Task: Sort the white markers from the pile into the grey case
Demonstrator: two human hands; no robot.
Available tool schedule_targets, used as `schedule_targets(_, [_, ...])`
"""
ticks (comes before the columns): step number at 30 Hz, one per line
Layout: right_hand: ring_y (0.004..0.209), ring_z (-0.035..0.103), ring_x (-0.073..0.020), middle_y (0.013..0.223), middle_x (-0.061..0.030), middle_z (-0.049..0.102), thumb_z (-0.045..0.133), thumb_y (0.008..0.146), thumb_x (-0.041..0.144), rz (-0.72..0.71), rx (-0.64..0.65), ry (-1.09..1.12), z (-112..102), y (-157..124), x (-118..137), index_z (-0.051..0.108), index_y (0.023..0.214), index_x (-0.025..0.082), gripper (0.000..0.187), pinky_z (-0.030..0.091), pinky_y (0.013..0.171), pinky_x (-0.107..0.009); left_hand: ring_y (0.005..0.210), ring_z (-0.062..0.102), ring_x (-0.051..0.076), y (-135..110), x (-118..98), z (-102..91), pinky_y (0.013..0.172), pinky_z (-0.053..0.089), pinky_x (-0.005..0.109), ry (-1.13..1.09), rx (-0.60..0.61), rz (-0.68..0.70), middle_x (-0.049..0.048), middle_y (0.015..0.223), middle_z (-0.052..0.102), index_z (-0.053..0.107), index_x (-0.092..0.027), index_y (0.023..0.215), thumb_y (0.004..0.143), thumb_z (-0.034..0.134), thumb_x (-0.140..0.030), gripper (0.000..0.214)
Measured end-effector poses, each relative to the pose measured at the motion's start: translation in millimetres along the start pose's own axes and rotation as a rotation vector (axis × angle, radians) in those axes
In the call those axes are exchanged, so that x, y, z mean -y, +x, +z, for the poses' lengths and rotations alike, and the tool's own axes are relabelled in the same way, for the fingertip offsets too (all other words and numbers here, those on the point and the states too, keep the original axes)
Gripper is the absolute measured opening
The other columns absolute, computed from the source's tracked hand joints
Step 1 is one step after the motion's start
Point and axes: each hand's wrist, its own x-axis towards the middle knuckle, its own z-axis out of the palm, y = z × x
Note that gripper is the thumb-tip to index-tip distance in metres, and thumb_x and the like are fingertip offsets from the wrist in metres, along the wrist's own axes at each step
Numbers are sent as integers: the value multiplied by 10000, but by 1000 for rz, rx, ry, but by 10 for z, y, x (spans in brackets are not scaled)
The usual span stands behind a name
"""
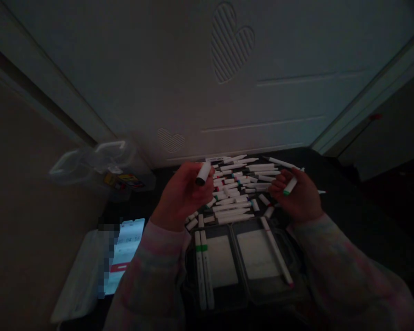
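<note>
The scene is dim. My left hand is closed around a white marker cap or short marker piece, held above the near left of a pile of white markers. My right hand is closed on a white marker with a green band at the pile's right edge. Below the hands lies an open dark case with two pale panels. Two green-banded markers lie along its left side, and one long marker lies slanted across its right half.
A clear plastic container with coloured items stands at the left. A lit phone rests on a white sheet at lower left. A pale door with heart-shaped reliefs fills the background. The floor is dark.
</note>
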Motion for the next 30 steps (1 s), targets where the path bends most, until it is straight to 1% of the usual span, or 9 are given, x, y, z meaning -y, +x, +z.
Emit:
schedule_targets(3, [422, 348, -49, 514, 63, 326, 493, 744, 319, 21, -23, 29, -1, 2, -1, 464, 633, 182, 178, 348, 401, -177, 320, 136, 24, 11, -24, 16, 330, 146, 152, -25, -39, 25, -91, 406, 232, 416, -173, 660, 767, 333, -306, 189])
schedule_targets(6, [419, 345, -47, 519, 60, 346, 489, 746, 324, 24, -33, 20, 6, -2, 0, 472, 637, 180, 181, 343, 397, -178, 317, 196, 26, 24, -16, -12, 339, 180, 159, 47, -103, 59, -80, 401, 300, 394, -178, 632, 752, 350, -317, 189])
schedule_targets(10, [418, 351, -55, 516, 57, 364, 498, 742, 342, 5, -10, -29, 16, -12, 7, 476, 642, 188, 185, 350, 399, -191, 364, 345, 47, 26, 17, -79, 372, 270, 199, 327, -215, 194, -34, 491, 458, 437, -164, 592, 740, 403, -328, 223])
schedule_targets(13, [417, 350, -54, 512, 55, 368, 491, 741, 337, 12, -35, -14, 35, -21, 12, 463, 626, 189, 189, 351, 401, -191, 411, 391, 57, 23, 27, -124, 405, 294, 203, 486, -258, 239, -34, 524, 490, 472, -158, 606, 741, 454, -302, 198])
schedule_targets(15, [413, 343, -53, 505, 56, 357, 491, 742, 328, 15, -32, -4, 47, -24, 14, 437, 602, 190, 204, 344, 396, -187, 423, 400, 65, 29, 31, -139, 427, 299, 202, 625, -307, 200, -52, 498, 466, 482, -166, 653, 736, 472, -315, 170])
schedule_targets(17, [414, 339, -53, 505, 56, 350, 494, 740, 321, 16, -28, -1, 53, -23, 14, 425, 595, 190, 207, 340, 394, -185, 452, 425, 78, 44, 43, -140, 460, 317, 211, 889, -333, 152, -53, 515, 480, 495, -170, 700, 725, 477, -329, 162])
schedule_targets(23, [418, 331, -66, 511, 54, 352, 506, 726, 352, -12, -11, -83, 23, -8, 8, 461, 635, 200, 183, 340, 392, -200, 657, 556, 153, 94, 156, -145, 546, 350, 247, 1664, -215, -14, 34, 754, 626, 546, -174, 812, 742, 440, -305, 183])
schedule_targets(26, [419, 324, -69, 515, 53, 348, 499, 732, 364, -25, 9, -120, 19, -7, 6, 468, 644, 203, 186, 339, 398, -207, 687, 584, 175, 107, 211, -191, 556, 369, 256, 1864, -210, -99, 61, 799, 640, 537, -175, 898, 768, 402, -294, 223])
schedule_targets(30, [434, 312, -67, 522, 41, 336, 450, 766, 314, 18, -57, -69, 48, -38, 16, 465, 609, 193, 199, 327, 405, -206, 791, 609, 223, 112, 264, -228, 620, 428, 296, 1982, -208, -95, 103, 897, 645, 531, -153, 963, 780, 387, -268, 260])
